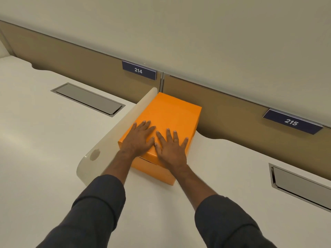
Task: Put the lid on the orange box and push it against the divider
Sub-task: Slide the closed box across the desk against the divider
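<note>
On the lid (pixel 166 113), at its near end, both hands lie flat with fingers spread and gripping nothing. The left hand (pixel 138 138) sits at about 9 o'clock of the right hand (pixel 171 149), thumbs almost touching; the left fingers (pixel 146 125) point toward 1 o'clock and the right fingers (pixel 170 134) toward 12. Dark sleeves (pixel 100 203) cover both forearms from mid-arm back.

The lid is seated on the orange box (pixel 155 171), with a thin dark seam showing under its near edge. What the box holds cannot be seen. The box's left long side runs right along the pale, rounded divider (pixel 114 138), touching or all but touching it; its far end reaches the brown back panel (pixel 80 68).

The box stands on a white desk (pixel 44 149) that stretches to both sides of the divider. A grey metal flap (pixel 87 98) is set flush into the desk at 10 o'clock of the box, and a second flap (pixel 300 185) lies at 4 o'clock, near the right edge of view. Above the panel rises a plain beige wall (pixel 197 33).

Two dark blue tags hang on the panel's top rail: "214" (pixel 138 70) at 12 o'clock of the box and "215" (pixel 292 122) at 3 o'clock.
</note>
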Motion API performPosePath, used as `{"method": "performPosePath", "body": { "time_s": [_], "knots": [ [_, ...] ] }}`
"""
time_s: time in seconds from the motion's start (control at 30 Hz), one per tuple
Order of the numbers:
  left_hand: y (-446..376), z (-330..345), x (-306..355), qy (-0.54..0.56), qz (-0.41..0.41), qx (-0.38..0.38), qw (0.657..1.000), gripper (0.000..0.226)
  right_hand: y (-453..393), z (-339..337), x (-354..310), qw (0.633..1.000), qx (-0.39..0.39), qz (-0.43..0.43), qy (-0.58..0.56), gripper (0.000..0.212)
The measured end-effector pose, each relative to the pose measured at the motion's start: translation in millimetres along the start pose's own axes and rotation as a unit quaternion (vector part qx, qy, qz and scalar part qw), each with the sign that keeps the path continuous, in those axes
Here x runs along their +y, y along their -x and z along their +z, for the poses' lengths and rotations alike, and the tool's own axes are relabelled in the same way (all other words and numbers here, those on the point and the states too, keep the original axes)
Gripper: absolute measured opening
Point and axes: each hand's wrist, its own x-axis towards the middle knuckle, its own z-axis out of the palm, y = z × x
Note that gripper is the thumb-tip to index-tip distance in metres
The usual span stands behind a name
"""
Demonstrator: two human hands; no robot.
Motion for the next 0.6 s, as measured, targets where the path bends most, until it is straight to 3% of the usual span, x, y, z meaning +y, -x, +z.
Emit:
{"method": "performPosePath", "body": {
  "time_s": [0.4,0.6],
  "knots": [
    [-11.0,-2.8,-13.9,0.009,0.015,-0.003,1.000,0.057,-9.0,2.2,-10.1,1.000,0.007,0.020,-0.004,0.062],
    [-13.2,-8.1,-9.0,-0.041,0.021,-0.038,0.998,0.057,-7.7,-1.8,-10.9,1.000,-0.003,0.022,-0.010,0.062]
  ]
}}
